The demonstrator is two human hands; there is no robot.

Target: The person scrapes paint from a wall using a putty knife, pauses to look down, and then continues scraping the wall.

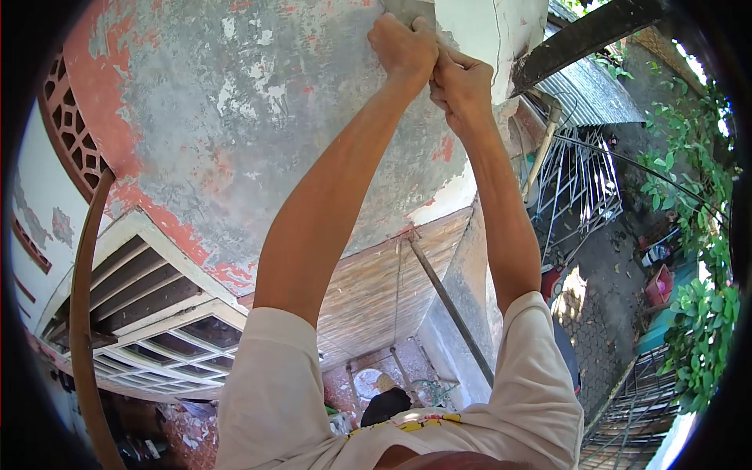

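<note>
Both my arms reach up to a wall (258, 117) with patchy grey, white and red peeling paint. My left hand (403, 51) is closed close behind the flat grey blade of a scraper (413, 9), at the top edge of the view. Just below and to the right, my right hand (464, 84) is closed too, its fingers against my left hand and around the handle end. The handle is mostly hidden by my fingers. The blade lies against the wall beside a white painted strip (470, 23).
A dark beam (587, 47) juts out at right. Slanting below the wall is a pole (450, 305). At left are a curved brown wooden piece (82, 313) and a white window frame (168, 345). Far below lies paint-littered floor; metal bars (576, 188) and plants (697, 337) stand right.
</note>
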